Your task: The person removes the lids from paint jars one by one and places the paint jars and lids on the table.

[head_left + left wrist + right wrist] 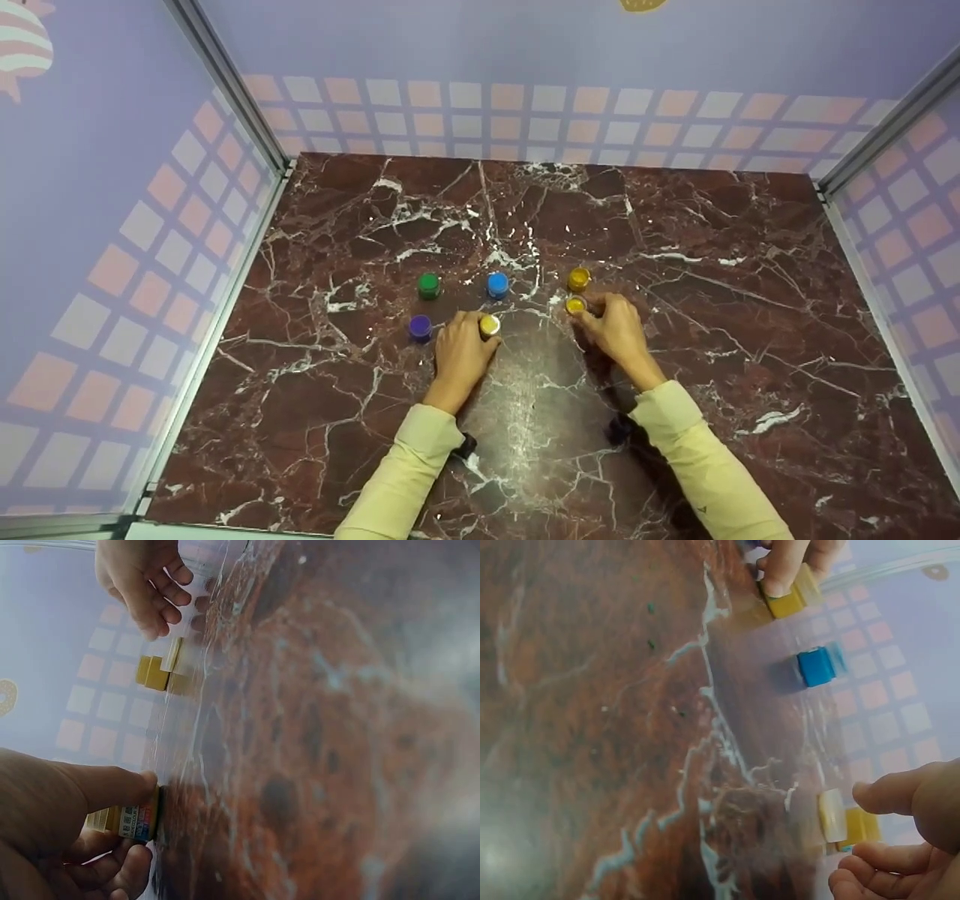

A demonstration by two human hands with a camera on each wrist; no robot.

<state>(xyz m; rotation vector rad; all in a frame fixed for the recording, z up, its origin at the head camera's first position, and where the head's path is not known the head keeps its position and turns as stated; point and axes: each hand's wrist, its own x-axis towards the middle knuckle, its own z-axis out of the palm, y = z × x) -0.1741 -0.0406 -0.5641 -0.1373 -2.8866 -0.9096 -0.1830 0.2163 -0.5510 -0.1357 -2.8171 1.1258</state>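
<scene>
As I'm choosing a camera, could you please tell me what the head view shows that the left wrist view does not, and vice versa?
Of these two, only the head view shows the green jar, blue jar and purple jar. Only the left wrist view shows the printed label on the yellow jar that the left hand grips. Both show that jar and hand, the right hand, and the other yellow jar with a lid beside it.

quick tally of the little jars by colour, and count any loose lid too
Green jar: 1
Blue jar: 1
Purple jar: 1
Yellow jars: 2, one of them held in the left hand
Loose lid, yellow inside: 1
Total: 6 (5 jars and 1 loose lid)
</scene>
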